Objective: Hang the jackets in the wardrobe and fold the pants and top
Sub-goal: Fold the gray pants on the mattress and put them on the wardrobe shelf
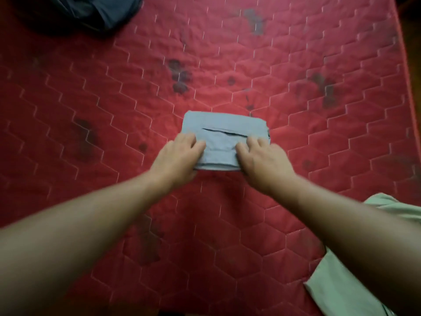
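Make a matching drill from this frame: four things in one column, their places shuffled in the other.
Things:
1. grey-blue folded garment
2. dark navy garment
3. pale green garment
4. left hand

Places:
A. lower right of the view
B. resting on the left near corner of the grey-blue folded garment
C. middle of the red mattress
D. top left corner of the view

Pairs: 1-C, 2-D, 3-A, 4-B.
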`<action>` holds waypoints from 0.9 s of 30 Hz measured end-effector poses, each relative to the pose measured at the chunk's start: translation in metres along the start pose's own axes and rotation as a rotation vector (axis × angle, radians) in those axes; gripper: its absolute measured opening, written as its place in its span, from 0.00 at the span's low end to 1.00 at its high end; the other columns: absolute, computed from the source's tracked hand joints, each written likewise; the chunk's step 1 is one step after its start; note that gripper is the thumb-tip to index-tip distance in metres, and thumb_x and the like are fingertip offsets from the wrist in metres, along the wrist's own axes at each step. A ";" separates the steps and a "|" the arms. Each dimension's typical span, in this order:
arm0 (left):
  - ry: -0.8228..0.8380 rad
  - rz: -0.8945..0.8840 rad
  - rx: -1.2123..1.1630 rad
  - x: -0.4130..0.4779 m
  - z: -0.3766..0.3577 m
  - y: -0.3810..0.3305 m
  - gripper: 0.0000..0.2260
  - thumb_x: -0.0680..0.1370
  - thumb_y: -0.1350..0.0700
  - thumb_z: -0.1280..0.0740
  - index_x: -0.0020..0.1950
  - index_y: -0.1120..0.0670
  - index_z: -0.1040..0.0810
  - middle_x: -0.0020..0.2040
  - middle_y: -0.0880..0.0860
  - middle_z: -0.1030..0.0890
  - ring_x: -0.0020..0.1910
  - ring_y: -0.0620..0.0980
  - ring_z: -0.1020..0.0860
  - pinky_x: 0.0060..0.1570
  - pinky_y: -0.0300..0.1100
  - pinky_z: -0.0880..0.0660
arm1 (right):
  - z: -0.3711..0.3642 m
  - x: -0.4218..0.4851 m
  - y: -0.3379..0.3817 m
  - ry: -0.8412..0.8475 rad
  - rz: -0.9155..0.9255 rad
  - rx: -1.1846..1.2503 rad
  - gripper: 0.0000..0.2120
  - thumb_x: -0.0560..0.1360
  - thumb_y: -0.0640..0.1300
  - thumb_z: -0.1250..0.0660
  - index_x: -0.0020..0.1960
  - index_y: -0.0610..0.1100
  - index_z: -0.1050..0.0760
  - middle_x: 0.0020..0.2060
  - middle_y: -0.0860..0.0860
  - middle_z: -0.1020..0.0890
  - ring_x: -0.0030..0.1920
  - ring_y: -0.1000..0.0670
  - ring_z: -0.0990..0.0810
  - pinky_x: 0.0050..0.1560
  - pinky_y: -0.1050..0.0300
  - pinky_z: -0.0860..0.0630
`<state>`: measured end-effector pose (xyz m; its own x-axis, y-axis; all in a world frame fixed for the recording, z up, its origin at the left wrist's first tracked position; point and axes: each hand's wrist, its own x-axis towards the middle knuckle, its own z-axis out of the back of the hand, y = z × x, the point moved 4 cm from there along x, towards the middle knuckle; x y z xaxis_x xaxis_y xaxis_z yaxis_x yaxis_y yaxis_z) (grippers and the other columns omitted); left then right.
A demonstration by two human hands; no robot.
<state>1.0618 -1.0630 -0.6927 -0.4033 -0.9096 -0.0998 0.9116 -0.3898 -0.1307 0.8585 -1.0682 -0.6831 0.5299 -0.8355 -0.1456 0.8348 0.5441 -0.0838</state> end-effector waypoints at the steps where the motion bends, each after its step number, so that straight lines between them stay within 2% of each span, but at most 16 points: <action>1: 0.003 0.006 0.018 -0.015 -0.020 -0.006 0.17 0.66 0.58 0.27 0.51 0.53 0.30 0.50 0.57 0.29 0.48 0.61 0.28 0.36 0.50 0.32 | -0.020 -0.015 0.011 0.005 0.008 0.012 0.12 0.74 0.43 0.40 0.56 0.42 0.26 0.47 0.42 0.23 0.45 0.39 0.22 0.34 0.50 0.31; 3: 0.186 -0.005 0.013 -0.057 -0.079 -0.020 0.21 0.68 0.60 0.29 0.59 0.53 0.28 0.58 0.58 0.28 0.56 0.61 0.27 0.40 0.50 0.29 | -0.070 -0.053 0.043 0.197 0.058 0.039 0.19 0.76 0.42 0.48 0.63 0.43 0.27 0.54 0.42 0.23 0.52 0.39 0.22 0.42 0.48 0.27; 5: 0.372 -0.001 -0.034 -0.104 -0.130 -0.033 0.26 0.70 0.58 0.29 0.68 0.52 0.28 0.69 0.60 0.30 0.67 0.62 0.29 0.49 0.52 0.23 | -0.116 -0.095 0.070 0.445 0.104 0.071 0.22 0.78 0.43 0.47 0.71 0.46 0.31 0.63 0.42 0.26 0.62 0.39 0.25 0.53 0.45 0.28; 6: 0.381 0.033 -0.089 -0.120 -0.145 -0.036 0.27 0.70 0.57 0.28 0.69 0.53 0.27 0.70 0.61 0.30 0.69 0.63 0.29 0.51 0.55 0.21 | -0.129 -0.108 0.078 0.488 0.102 0.110 0.22 0.78 0.43 0.46 0.71 0.46 0.31 0.63 0.43 0.26 0.63 0.39 0.25 0.54 0.44 0.28; 8: 0.298 0.139 -0.188 -0.131 -0.157 -0.037 0.24 0.72 0.54 0.28 0.68 0.54 0.25 0.69 0.60 0.28 0.69 0.61 0.28 0.52 0.57 0.20 | -0.141 -0.112 0.081 0.407 0.046 0.196 0.18 0.76 0.45 0.43 0.64 0.46 0.26 0.58 0.43 0.23 0.57 0.38 0.22 0.50 0.44 0.26; 11: 0.009 0.174 -0.259 -0.102 -0.156 -0.032 0.18 0.77 0.54 0.35 0.67 0.53 0.24 0.70 0.59 0.29 0.72 0.59 0.31 0.61 0.54 0.25 | -0.153 -0.085 0.065 0.135 -0.047 0.266 0.14 0.78 0.51 0.39 0.57 0.44 0.24 0.55 0.43 0.23 0.51 0.38 0.22 0.45 0.45 0.26; 12: -0.084 0.157 -0.266 -0.085 -0.155 -0.029 0.18 0.78 0.54 0.37 0.68 0.53 0.24 0.70 0.59 0.29 0.73 0.59 0.32 0.64 0.53 0.28 | -0.154 -0.070 0.059 0.033 -0.072 0.280 0.15 0.78 0.52 0.39 0.58 0.44 0.24 0.57 0.42 0.23 0.53 0.37 0.22 0.47 0.45 0.26; 14: -0.173 0.129 -0.226 -0.044 -0.163 -0.018 0.20 0.80 0.52 0.39 0.71 0.53 0.26 0.74 0.61 0.32 0.76 0.60 0.35 0.70 0.55 0.33 | -0.162 -0.037 0.050 -0.106 -0.085 0.267 0.20 0.80 0.53 0.39 0.66 0.43 0.24 0.65 0.38 0.24 0.63 0.35 0.24 0.59 0.40 0.26; 16: -0.104 0.145 -0.132 -0.013 -0.182 -0.009 0.24 0.81 0.47 0.42 0.77 0.51 0.34 0.79 0.63 0.40 0.79 0.61 0.42 0.75 0.57 0.41 | -0.181 -0.008 0.046 -0.041 -0.132 0.209 0.29 0.82 0.59 0.42 0.77 0.44 0.33 0.75 0.37 0.33 0.76 0.34 0.36 0.73 0.31 0.39; 17: -0.050 0.155 -0.094 -0.004 -0.193 -0.004 0.27 0.82 0.44 0.43 0.80 0.50 0.38 0.80 0.64 0.45 0.81 0.61 0.47 0.77 0.58 0.44 | -0.192 0.000 0.043 0.023 -0.182 0.192 0.33 0.82 0.63 0.46 0.80 0.45 0.39 0.79 0.38 0.39 0.79 0.34 0.43 0.75 0.28 0.47; 19: 0.012 0.126 -0.042 0.004 -0.218 0.005 0.31 0.82 0.39 0.46 0.82 0.50 0.46 0.81 0.66 0.52 0.81 0.62 0.53 0.78 0.59 0.49 | -0.219 0.007 0.044 0.067 -0.235 0.159 0.37 0.82 0.67 0.52 0.83 0.46 0.48 0.82 0.41 0.48 0.81 0.35 0.54 0.75 0.25 0.55; 23: 0.068 0.089 -0.056 0.010 -0.238 0.014 0.34 0.80 0.38 0.48 0.83 0.50 0.50 0.81 0.65 0.57 0.81 0.62 0.58 0.79 0.58 0.54 | -0.238 0.013 0.045 0.080 -0.248 0.149 0.38 0.81 0.68 0.54 0.84 0.48 0.52 0.83 0.43 0.52 0.82 0.36 0.58 0.75 0.24 0.58; 27: 0.228 0.124 -0.042 0.021 -0.214 0.011 0.33 0.80 0.38 0.45 0.82 0.49 0.47 0.82 0.64 0.54 0.81 0.61 0.55 0.78 0.55 0.51 | -0.223 0.020 0.038 0.266 -0.223 0.207 0.39 0.80 0.71 0.56 0.83 0.51 0.55 0.83 0.45 0.54 0.81 0.37 0.58 0.75 0.26 0.55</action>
<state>1.0465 -1.0558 -0.9074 -0.3010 -0.8921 -0.3369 0.9529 -0.2671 -0.1439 0.8675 -1.0467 -0.9085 0.2975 -0.8676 -0.3984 0.9519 0.3016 0.0542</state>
